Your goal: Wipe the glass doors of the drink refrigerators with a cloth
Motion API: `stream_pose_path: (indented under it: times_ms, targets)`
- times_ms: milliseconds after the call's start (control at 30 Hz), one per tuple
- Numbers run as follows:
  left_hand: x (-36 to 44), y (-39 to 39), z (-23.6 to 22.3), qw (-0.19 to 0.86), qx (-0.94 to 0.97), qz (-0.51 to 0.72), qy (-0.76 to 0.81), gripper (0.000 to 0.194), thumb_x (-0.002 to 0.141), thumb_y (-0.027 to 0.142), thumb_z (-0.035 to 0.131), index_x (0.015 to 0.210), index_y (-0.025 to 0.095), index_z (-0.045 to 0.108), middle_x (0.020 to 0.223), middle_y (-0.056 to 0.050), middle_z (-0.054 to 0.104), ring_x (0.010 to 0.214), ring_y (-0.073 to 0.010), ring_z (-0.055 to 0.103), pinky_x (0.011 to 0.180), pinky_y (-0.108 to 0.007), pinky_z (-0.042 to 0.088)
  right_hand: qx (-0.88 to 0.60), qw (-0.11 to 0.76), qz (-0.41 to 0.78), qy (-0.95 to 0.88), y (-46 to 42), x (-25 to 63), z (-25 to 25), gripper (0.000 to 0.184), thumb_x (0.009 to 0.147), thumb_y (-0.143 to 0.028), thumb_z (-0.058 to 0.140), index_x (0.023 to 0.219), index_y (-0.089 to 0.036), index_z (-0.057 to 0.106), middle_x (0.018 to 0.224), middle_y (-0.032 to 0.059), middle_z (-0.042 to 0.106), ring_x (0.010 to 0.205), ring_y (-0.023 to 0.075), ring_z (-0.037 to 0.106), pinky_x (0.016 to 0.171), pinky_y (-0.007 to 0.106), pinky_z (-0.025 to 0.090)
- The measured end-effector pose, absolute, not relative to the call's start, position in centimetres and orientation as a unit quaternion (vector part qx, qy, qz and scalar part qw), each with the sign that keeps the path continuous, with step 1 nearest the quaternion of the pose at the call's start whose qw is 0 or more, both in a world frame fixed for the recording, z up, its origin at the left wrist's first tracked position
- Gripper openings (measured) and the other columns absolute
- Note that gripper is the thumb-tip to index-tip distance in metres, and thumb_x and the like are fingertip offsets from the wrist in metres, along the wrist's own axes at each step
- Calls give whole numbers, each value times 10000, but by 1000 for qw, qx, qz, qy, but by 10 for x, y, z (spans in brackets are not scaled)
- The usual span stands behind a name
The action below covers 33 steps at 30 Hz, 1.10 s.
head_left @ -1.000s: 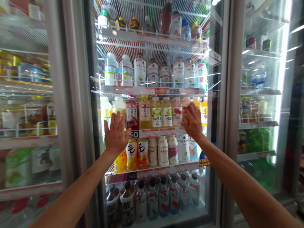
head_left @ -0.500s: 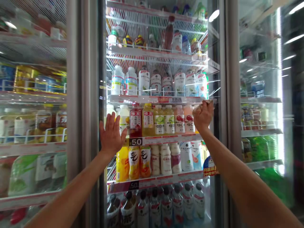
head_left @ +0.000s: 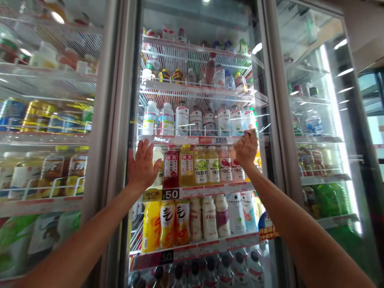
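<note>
In the head view, my left hand [head_left: 143, 166] is spread flat with the palm toward the glass door [head_left: 198, 20] of the drinks fridge, and appears to rest on it at its left side. My right hand [head_left: 246, 150] is closed near the door's right side, at the height of the juice row. A small crumpled, cloth-like piece [head_left: 251, 131] sticks out above its fingers; the rest is hidden in the fist. Behind the glass between my hands stand a dark red bottle [head_left: 171, 168], a yellow bottle [head_left: 186, 166] and several pale juice bottles [head_left: 213, 166].
Metal door frames [head_left: 115, 100] run up both sides. Neighbouring fridge sections hold cans [head_left: 36, 116] at left and green bottles [head_left: 327, 200] at right. Below my hands are orange drinks [head_left: 167, 224], white bottles [head_left: 209, 218] and a price tag [head_left: 170, 194]. A round-topped sticker [head_left: 267, 226] sits low right.
The view has tilted upward, so the shelves appear lower. My right hand has shifted a little left and up against the door, still closed. My left hand stays spread at the left side.
</note>
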State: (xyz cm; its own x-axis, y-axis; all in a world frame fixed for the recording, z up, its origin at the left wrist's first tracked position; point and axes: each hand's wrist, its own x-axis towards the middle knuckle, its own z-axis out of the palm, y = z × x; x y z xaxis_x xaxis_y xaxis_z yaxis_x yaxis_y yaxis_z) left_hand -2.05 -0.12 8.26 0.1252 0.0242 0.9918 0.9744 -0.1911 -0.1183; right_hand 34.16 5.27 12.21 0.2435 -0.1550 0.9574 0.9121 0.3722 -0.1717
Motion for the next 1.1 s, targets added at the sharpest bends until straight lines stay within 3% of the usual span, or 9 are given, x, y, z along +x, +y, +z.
stream_pose_path:
  times_ms: [133, 333, 400, 533, 600, 733, 800, 1000, 1100]
  targets:
    - [-15, 0, 102, 477, -584, -506, -418, 582, 871, 406, 318, 1379, 124, 294, 1463, -147, 259, 1369, -267, 194, 1097, -516, 104, -306, 527, -469, -639, 43, 319, 121, 494, 831, -238, 356, 1315, -174, 432, 1415, 72, 391, 1355, 196, 243, 1099, 428, 250]
    - [-20, 2, 115, 489, -573, -500, -428, 591, 870, 412, 300, 1375, 105, 297, 1463, -161, 253, 1373, -271, 180, 1090, -524, 121, -426, 679, -402, -442, 50, 366, 151, 486, 793, -190, 337, 1237, -69, 494, 1329, 177, 455, 1294, 281, 334, 1047, 522, 287]
    - [-20, 2, 115, 493, -568, -498, -432, 590, 873, 408, 289, 1371, 93, 301, 1461, -166, 253, 1374, -270, 176, 1090, -523, 122, -403, 664, -411, -477, 51, 337, 158, 480, 797, -204, 346, 1236, -87, 501, 1337, 156, 455, 1307, 266, 318, 1067, 501, 269]
    - [-20, -3, 119, 495, -574, -480, -442, 586, 869, 398, 283, 1373, 98, 297, 1465, -156, 249, 1372, -263, 186, 1095, -520, 117, -290, 537, -475, -634, 40, 259, 150, 481, 829, -244, 365, 1301, -204, 450, 1410, 39, 398, 1360, 188, 228, 1106, 404, 235]
    - [-22, -7, 124, 497, -580, -460, -452, 582, 867, 394, 282, 1370, 101, 302, 1468, -145, 248, 1371, -260, 192, 1100, -516, 107, -275, 502, -477, -667, 36, 253, 150, 480, 834, -253, 371, 1309, -233, 440, 1418, 17, 390, 1361, 179, 226, 1107, 409, 225]
    - [-27, -13, 130, 506, -586, -420, -474, 575, 869, 389, 286, 1363, 96, 313, 1473, -133, 238, 1372, -251, 189, 1110, -497, 102, -379, 661, -394, -513, 40, 280, 174, 482, 821, -229, 345, 1275, -128, 474, 1398, 127, 399, 1318, 251, 302, 1070, 511, 244]
    - [-29, -15, 130, 509, -595, -401, -475, 579, 867, 391, 303, 1358, 86, 321, 1472, -139, 237, 1370, -253, 196, 1111, -484, 120, -392, 698, -372, -471, 42, 268, 184, 498, 805, -216, 352, 1276, -102, 467, 1396, 148, 391, 1318, 273, 294, 1063, 531, 245]
    - [-46, -28, 135, 531, -585, -441, -427, 552, 857, 352, 364, 1356, 119, 328, 1446, -138, 302, 1363, -239, 223, 1115, -474, 109, -198, 480, -474, -711, 28, 162, 179, 480, 834, -229, 366, 1309, -233, 436, 1406, 13, 406, 1356, 188, 238, 1106, 412, 239]
    - [-66, -40, 142, 542, -564, -467, -412, 565, 852, 343, 391, 1369, 134, 301, 1454, -137, 285, 1368, -232, 207, 1123, -460, 82, -227, 538, -432, -687, 25, 152, 192, 495, 829, -226, 361, 1320, -217, 420, 1419, 36, 383, 1357, 229, 230, 1103, 486, 213]
